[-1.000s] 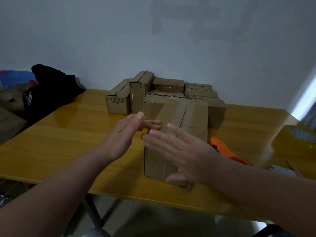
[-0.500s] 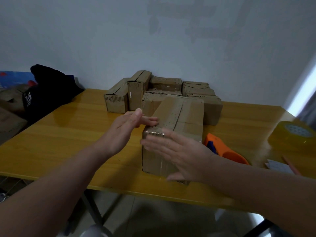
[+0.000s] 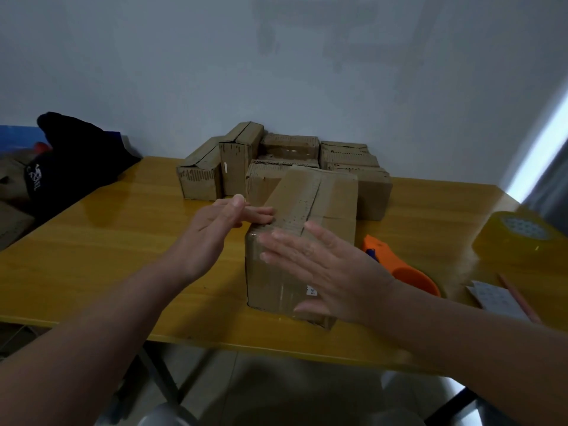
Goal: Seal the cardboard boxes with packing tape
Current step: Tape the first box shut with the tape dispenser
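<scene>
Box (image 3: 325, 204) touched by two hands (image 3: 212, 238) (image 3: 335, 275); one tape roll (image 3: 519, 241).

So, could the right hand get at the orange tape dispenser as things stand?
Probably yes. The right hand is open and holds nothing, spread over the near face of the box. The orange tape dispenser lies on the table just right of that box, with nothing between them.

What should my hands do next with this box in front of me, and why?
Probably reach the right hand to the orange tape dispenser lying just right of the box, while the left hand steadies it. Both hands lie flat and empty against the box, and its top seam shows as a dark line; whether tape covers it, I cannot tell.
</scene>
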A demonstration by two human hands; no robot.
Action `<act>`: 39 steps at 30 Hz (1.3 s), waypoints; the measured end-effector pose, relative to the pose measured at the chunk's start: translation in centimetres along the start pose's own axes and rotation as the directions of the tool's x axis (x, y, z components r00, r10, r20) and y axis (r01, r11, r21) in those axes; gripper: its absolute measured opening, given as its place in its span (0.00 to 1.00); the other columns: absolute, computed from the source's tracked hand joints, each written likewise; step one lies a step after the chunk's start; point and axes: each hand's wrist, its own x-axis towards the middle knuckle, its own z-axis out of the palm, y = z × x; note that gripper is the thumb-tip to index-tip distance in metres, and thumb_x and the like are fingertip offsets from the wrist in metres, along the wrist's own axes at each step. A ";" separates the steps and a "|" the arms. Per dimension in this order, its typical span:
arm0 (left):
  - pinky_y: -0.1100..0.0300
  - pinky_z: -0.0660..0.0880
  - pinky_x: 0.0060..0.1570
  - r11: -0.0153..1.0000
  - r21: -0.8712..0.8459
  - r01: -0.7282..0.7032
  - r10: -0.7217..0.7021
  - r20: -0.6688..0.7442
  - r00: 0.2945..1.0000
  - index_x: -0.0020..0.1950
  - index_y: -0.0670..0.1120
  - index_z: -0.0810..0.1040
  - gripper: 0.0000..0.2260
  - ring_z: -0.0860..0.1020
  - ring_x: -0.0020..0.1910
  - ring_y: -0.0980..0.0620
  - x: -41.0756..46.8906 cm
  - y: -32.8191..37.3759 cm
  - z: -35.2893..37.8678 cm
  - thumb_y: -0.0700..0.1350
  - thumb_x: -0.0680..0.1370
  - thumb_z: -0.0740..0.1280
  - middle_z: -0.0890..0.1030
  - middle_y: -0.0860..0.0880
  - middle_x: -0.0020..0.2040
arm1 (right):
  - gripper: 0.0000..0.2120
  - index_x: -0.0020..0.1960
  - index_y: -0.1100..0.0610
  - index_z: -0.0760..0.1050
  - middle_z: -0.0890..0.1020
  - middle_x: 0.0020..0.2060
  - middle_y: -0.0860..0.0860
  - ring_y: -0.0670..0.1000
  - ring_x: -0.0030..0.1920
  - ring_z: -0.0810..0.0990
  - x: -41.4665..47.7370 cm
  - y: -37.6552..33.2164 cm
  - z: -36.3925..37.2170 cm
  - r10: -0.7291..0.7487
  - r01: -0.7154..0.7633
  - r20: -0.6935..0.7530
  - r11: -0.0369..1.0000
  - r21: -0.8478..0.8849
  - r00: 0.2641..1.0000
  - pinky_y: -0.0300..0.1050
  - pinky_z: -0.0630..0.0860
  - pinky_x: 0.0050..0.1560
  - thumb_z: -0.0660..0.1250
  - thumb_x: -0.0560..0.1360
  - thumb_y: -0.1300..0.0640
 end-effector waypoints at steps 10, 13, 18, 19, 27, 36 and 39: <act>0.55 0.69 0.60 0.999 0.038 0.003 -0.003 -0.009 1.000 0.53 0.52 0.82 0.24 0.73 0.61 0.61 -0.1 0.0 0.1 0.58 0.79 0.47 0.80 0.60 0.57 | 0.39 0.77 0.58 0.35 0.34 0.74 0.59 0.59 0.73 0.31 -1.1 -1.3 -0.1 -0.091 0.082 0.116 0.993 0.081 0.989 0.57 0.25 0.69 0.40 0.77 0.33; 0.49 0.67 0.64 0.996 0.084 -0.004 0.005 -0.010 1.000 0.54 0.52 0.82 0.25 0.72 0.62 0.61 0.0 0.2 0.2 0.59 0.79 0.48 0.80 0.61 0.58 | 0.37 0.77 0.56 0.33 0.26 0.71 0.55 0.58 0.69 0.23 -2.4 -2.5 0.3 -0.224 0.154 0.267 0.954 0.259 0.937 0.55 0.16 0.62 0.45 0.80 0.36; 0.47 0.67 0.65 0.997 0.077 0.001 0.000 -0.011 1.000 0.55 0.49 0.82 0.24 0.73 0.62 0.59 -0.1 0.4 0.4 0.57 0.79 0.49 0.80 0.59 0.58 | 0.32 0.74 0.54 0.63 0.61 0.75 0.54 0.54 0.75 0.58 -2.6 -1.3 -0.3 -0.057 0.064 -0.029 0.924 0.378 0.998 0.54 0.49 0.75 0.60 0.76 0.38; 0.47 0.68 0.65 0.997 0.079 0.000 0.001 -0.011 1.000 0.55 0.49 0.82 0.24 0.73 0.62 0.59 -0.1 0.4 0.5 0.57 0.79 0.49 0.80 0.59 0.59 | 0.30 0.73 0.55 0.64 0.64 0.74 0.55 0.55 0.74 0.60 -2.5 -0.8 -0.5 -0.026 0.058 -0.087 0.921 0.384 0.996 0.54 0.51 0.74 0.59 0.76 0.40; 0.61 0.72 0.56 0.999 0.004 0.031 -0.031 -0.014 0.999 0.55 0.51 0.82 0.23 0.74 0.59 0.65 -0.2 0.6 0.9 0.59 0.78 0.51 0.80 0.59 0.58 | 0.26 0.73 0.53 0.66 0.67 0.71 0.59 0.60 0.72 0.64 -2.3 1.7 -1.0 0.266 -0.195 -0.027 0.766 0.612 0.963 0.59 0.60 0.71 0.55 0.79 0.42; 0.63 0.78 0.46 0.985 -0.172 -0.016 0.009 -0.040 0.999 0.47 0.50 0.83 0.23 0.81 0.47 0.54 -1.1 1.4 1.9 0.63 0.77 0.54 0.84 0.53 0.47 | 0.34 0.52 0.47 0.65 0.70 0.51 0.47 0.49 0.52 0.69 0.4 2.0 -4.2 0.499 -0.645 0.462 0.294 0.706 0.733 0.46 0.73 0.51 0.47 0.63 0.21; 0.60 0.79 0.44 0.989 -0.142 0.049 -0.066 -0.121 0.990 0.50 0.52 0.82 0.15 0.81 0.42 0.52 -0.6 1.4 1.8 0.57 0.79 0.58 0.83 0.54 0.39 | 0.44 0.64 0.47 0.62 0.67 0.63 0.52 0.57 0.63 0.65 1.1 2.4 -4.6 0.414 -0.776 0.666 0.201 0.598 0.620 0.61 0.67 0.63 0.48 0.60 0.18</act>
